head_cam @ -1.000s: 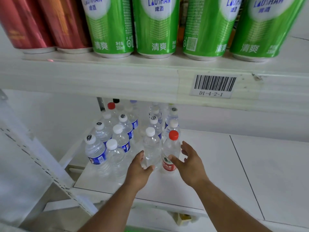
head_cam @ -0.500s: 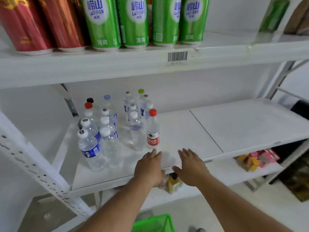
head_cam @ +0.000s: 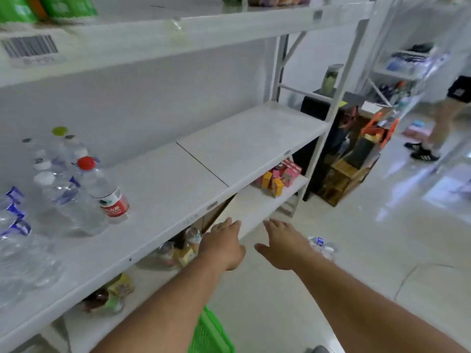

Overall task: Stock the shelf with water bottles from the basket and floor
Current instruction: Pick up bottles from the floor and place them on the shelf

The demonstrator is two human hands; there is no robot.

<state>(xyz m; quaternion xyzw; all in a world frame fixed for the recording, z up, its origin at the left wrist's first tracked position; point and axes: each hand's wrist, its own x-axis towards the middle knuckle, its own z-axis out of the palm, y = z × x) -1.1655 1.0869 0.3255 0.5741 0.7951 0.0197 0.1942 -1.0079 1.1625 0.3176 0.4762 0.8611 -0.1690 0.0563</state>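
Both hands reach forward with nothing in them. The left hand (head_cam: 224, 247) is palm down with its fingers straight and loosely together, an open grip, hovering just off the near edge of the white shelf (head_cam: 163, 189) and touching nothing that can be made out. The right hand (head_cam: 284, 247) is just beside it to the right, also palm down, fingers spread and relaxed, thumb out to the left, its grip open and empty above the pale tiled floor (head_cam: 356, 250). Right of that hand, on the floor, lies a clear water bottle (head_cam: 321, 245) with a blue label, partly hidden by the wrist. On the shelf, at the left, stands a cluster of clear water bottles (head_cam: 54, 189) with white caps and blue labels, blurred; at its right edge is a red-capped bottle (head_cam: 105, 191) with a red and white label, which looks tilted in the wide-angle view. One green cap (head_cam: 59, 130) shows at the far side of the cluster. The right half of the shelf board is bare white. Near the bottom edge, between the forearms, a corner of the green basket (head_cam: 210, 332) shows. On the lower shelf (head_cam: 257, 200) sit small colourful cartons (head_cam: 280, 178) and some bottles. At far right, a person's legs (head_cam: 441, 123) stand in dark shoes.
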